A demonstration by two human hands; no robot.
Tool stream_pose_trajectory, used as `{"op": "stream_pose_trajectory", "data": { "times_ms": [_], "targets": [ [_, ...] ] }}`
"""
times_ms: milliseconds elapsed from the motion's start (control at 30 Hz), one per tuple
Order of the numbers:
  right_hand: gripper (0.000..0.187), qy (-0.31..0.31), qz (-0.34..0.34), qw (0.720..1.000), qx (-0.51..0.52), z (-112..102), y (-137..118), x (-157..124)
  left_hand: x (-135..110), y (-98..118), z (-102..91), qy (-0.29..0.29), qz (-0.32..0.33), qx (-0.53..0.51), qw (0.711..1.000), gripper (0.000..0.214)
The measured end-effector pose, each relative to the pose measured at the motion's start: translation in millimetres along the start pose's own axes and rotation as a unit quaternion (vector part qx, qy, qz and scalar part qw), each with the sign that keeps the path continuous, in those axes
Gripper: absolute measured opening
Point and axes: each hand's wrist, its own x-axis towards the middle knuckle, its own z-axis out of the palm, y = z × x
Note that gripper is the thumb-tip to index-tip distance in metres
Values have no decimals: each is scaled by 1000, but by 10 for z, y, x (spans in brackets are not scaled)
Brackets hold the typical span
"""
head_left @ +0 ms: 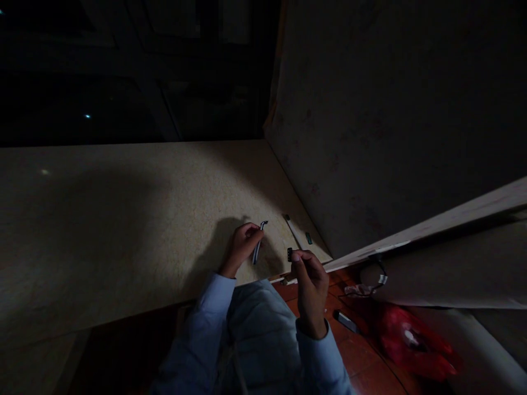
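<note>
My left hand (246, 243) is closed, pinching a slim razor handle (257, 253) that is silvery with a bent neck at its upper end. The handle tilts above the pale stone ledge (181, 219). Between the thumb and fingers of my right hand (310, 277) is a small dark rectangular razor cartridge (290, 254) with light spots, held apart from the handle. Beyond the right hand, a thin white stick (293, 230) with a dark green end lies on the ledge. A small green piece (308, 238) rests beside it, near the wall.
A patterned wall (349, 137) bounds the ledge on the right, and a dark window (123, 71) stands behind it. On the red tiled floor (362, 356) are a red plastic bag (411, 345), a grey oblong object (346, 321) and a dark cable (385, 269).
</note>
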Motion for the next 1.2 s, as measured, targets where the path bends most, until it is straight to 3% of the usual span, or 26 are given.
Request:
{"op": "stream_pose_trajectory", "data": {
  "times_ms": [167, 400, 500, 633, 933, 1200],
  "targets": [
    [24, -17, -6, 1000, -2, 219, -41, 118, -246, -120, -388, -69, -102, -276, 953, 23],
    [27, -113, 10, 994, 6, 779, 85, 190, -403, -191, -694, -60, -98, -426, 898, 22],
    [28, -141, 9, 990, 1, 979, 147, 176, -462, -198, -720, -47, -108, -449, 886, 29],
    [26, -155, -44, 986, -36, 1109, 211, 122, -529, -250, -700, -18, -96, -465, 880, 41],
    [19, -168, -173, 964, -111, 1129, 209, -18, -543, -394, -640, -23, -62, -421, 904, 50],
    [18, -176, -206, 954, -129, 1125, 215, -88, -539, -392, -621, 0, -30, -413, 910, 53]
  ]
}}
